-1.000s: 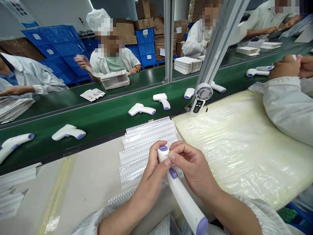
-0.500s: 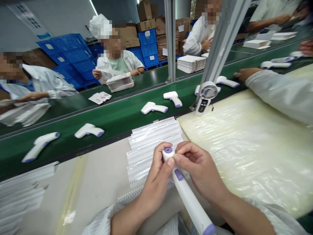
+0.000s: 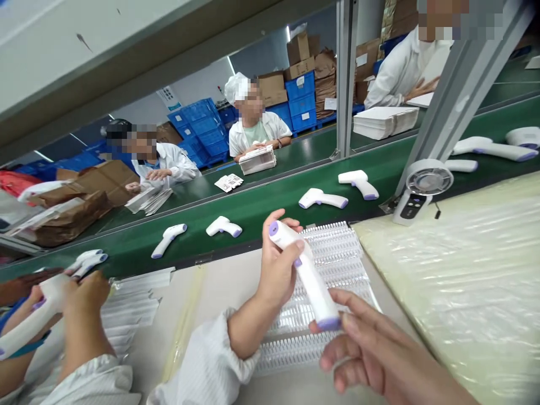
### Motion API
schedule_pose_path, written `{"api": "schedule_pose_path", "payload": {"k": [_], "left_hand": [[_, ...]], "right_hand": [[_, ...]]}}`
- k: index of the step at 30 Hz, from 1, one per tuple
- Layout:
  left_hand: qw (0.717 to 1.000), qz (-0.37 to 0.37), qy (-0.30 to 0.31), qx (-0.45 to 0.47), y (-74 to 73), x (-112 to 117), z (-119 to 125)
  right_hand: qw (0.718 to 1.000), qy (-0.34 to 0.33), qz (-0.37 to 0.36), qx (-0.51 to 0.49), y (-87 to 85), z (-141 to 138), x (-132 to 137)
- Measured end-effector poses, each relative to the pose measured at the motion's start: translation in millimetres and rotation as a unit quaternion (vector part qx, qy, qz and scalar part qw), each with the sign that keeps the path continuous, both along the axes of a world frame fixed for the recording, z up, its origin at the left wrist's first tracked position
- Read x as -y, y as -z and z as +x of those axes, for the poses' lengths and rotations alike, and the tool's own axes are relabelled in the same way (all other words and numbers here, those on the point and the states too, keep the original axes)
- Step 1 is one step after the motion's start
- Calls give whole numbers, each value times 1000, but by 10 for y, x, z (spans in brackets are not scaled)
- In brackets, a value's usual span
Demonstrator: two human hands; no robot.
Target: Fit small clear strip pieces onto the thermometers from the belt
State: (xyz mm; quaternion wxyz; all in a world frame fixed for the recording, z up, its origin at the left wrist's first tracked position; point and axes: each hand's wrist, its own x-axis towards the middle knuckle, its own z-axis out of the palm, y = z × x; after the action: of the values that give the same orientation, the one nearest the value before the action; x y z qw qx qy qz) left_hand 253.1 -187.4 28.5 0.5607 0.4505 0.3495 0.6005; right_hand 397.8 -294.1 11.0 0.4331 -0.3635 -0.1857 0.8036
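Observation:
My left hand (image 3: pixel 276 265) is wrapped round the head end of a white infrared thermometer (image 3: pixel 304 275) with purple trim, holding it above the bench. My right hand (image 3: pixel 367 349) sits low at the front, fingers loosely spread; its fingertips touch the purple butt of the thermometer's handle. Under both hands lie sheets of small white label strips (image 3: pixel 333 264).
A green conveyor belt (image 3: pixel 261 208) carries several white thermometers (image 3: pixel 323 198). A small fan (image 3: pixel 422 188) stands by a metal post. A plastic-wrapped foam pad (image 3: pixel 472 270) lies right. At the left a neighbour's hands (image 3: pixel 80 298) hold another thermometer. People in white coats sit across the belt.
The view swung up and left. My right hand left the thermometer's head and dropped to the handle's end; my left hand lifted the thermometer higher. A neighbour's hands came into view at left.

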Motion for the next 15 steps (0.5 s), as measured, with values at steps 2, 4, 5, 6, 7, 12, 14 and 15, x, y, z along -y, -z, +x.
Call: {"api": "schedule_pose_path", "payload": {"k": [2,4,5,6,7,12,14,15], "left_hand": [[999,-23,18,-26,28,88,75],[987,-99,119,-48,81,279,159],[972,-143,180,-51,104,376,195],[955,-182,231,-49,119,452,221],[940,-211,264,-46,122,490,237],[948,-250,149,-128,7,-116,147],[941,-254,56,-215,-45,-624,15],[936,-258,33,-235,-57,-875,-69]], "right_hand": [[999,-11,25,17,80,15,7],[994,29,78,73,188,68,-23],[986,56,111,108,239,100,-45],[976,83,144,144,281,130,-67],[963,105,174,177,311,154,-86],[871,176,288,356,310,167,-103],[841,209,300,399,286,148,-79],[836,221,302,401,279,141,-66]]}}
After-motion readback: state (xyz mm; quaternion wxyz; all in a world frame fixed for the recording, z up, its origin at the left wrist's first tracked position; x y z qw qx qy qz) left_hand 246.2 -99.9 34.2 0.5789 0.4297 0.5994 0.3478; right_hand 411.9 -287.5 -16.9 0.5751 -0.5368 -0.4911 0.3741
